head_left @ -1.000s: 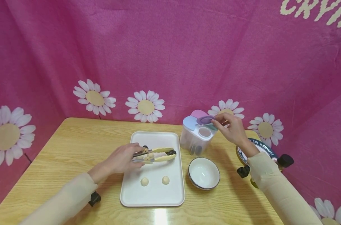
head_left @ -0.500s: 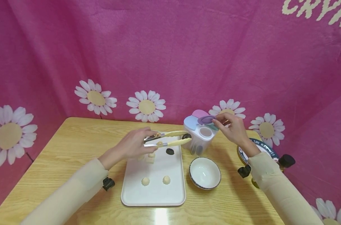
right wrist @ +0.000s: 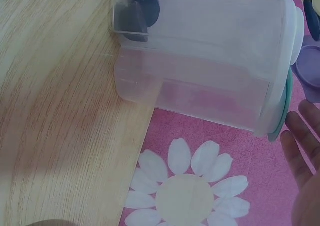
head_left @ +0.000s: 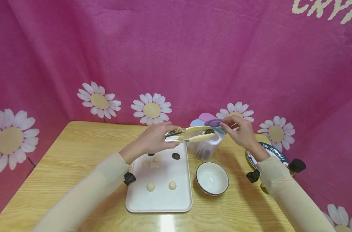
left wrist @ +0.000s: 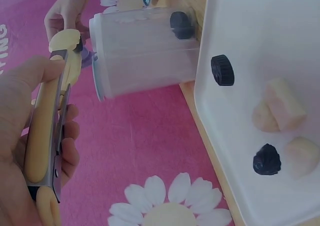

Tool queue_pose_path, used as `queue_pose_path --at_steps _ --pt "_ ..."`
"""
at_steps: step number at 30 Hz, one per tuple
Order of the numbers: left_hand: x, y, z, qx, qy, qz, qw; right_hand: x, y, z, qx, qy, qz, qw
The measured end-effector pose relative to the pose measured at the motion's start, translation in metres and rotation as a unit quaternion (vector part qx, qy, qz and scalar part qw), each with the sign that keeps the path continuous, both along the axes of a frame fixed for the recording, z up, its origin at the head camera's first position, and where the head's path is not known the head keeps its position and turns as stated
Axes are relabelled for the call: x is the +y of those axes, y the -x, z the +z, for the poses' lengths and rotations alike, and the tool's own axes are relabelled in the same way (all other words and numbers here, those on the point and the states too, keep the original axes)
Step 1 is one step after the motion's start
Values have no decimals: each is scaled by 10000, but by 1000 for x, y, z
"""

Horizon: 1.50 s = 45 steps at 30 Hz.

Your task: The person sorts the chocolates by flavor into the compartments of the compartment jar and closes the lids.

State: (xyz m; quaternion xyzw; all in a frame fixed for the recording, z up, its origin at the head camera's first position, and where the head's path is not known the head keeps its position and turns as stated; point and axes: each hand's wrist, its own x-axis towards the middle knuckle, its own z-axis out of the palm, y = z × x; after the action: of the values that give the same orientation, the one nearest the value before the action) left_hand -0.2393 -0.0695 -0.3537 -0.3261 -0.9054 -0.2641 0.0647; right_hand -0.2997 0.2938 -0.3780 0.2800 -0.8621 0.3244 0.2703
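My left hand [head_left: 152, 138] grips tongs [head_left: 193, 139] with cream-coloured tips. Between the tips sits a dark ridged piece [head_left: 209, 131], over the round opening of a clear storage container [head_left: 205, 149]. My right hand [head_left: 239, 131] pinches the raised purple lid [head_left: 213, 123] by its edge; the blue, pink and green lids lie flat. Through the wall, dark pieces [left wrist: 181, 25] show at the container's bottom. On the white tray [head_left: 161, 203] lie a dark oval piece [head_left: 176, 156], another dark piece [left wrist: 267, 159], and several pale pieces, among them a ridged dome [head_left: 151, 187].
A white bowl [head_left: 212, 190] with a dark rim stands right of the tray, in front of the container. Behind my right forearm is a blue-rimmed plate [head_left: 276, 150]. A pink cloth [head_left: 176, 64] with daisies hangs along the table's back edge.
My left hand has lifted the tongs with the dark piece from the tray and carried them right, up over the container's opening. My right hand stays at the purple lid.
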Motion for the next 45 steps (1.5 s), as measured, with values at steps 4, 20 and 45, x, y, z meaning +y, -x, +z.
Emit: queue_pose_path --at_steps 4,20,45 --pt "8 6 1 0 49 -49 10000 1 -1 2 -12 -57 -46 10000" --pt "21 15 2 -383 213 32 9990 1 2 2 -30 -84 -13 10000" --pt "-42 -12 -6 -527 432 357 9970 0 3 -3 47 181 55 9998"
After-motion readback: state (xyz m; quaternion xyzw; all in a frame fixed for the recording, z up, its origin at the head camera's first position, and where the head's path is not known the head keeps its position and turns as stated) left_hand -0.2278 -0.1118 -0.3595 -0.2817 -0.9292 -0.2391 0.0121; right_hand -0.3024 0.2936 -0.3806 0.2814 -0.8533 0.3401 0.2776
